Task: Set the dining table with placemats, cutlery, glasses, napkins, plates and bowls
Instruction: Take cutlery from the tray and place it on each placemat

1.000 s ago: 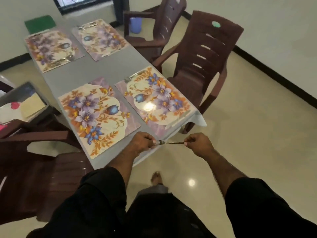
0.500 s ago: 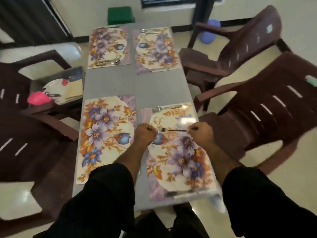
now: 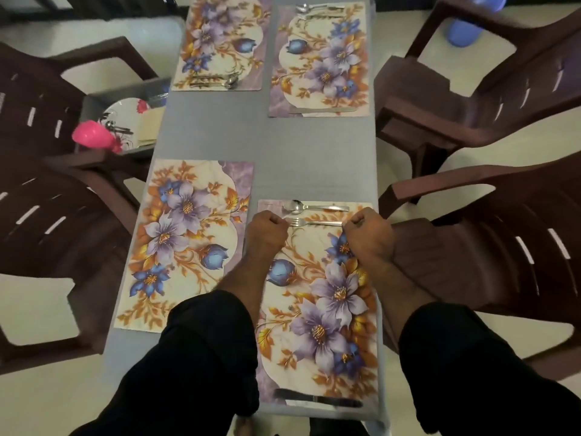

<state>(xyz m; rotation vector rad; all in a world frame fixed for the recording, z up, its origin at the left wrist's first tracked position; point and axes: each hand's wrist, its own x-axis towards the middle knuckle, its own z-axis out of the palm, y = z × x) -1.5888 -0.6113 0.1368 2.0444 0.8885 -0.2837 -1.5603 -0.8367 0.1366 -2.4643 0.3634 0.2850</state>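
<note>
A metal fork [image 3: 314, 222] lies crosswise on the far end of the near right floral placemat [image 3: 320, 297], just below a spoon [image 3: 309, 207]. My left hand [image 3: 267, 228] pinches the fork's tine end and my right hand [image 3: 367, 229] pinches its handle end. A knife [image 3: 317, 401] lies at this mat's near end. The near left placemat [image 3: 185, 243] is bare. The far left placemat [image 3: 220, 42] carries cutlery [image 3: 215, 82] at its near end. The far right placemat [image 3: 320, 58] has a spoon and fork [image 3: 317, 11] at its far end and a knife [image 3: 323, 109] at its near end.
The grey table [image 3: 267, 143] has dark brown plastic chairs on both sides [image 3: 490, 247] [image 3: 47, 215]. On the left a tray [image 3: 94, 102] holds a plate [image 3: 121, 116], napkins [image 3: 151, 127], cutlery and a pink object [image 3: 92, 136]. A blue container [image 3: 474, 20] stands far right.
My view swung over the table end. Both hands carried the fork forward and down onto the near right placemat beside the spoon.
</note>
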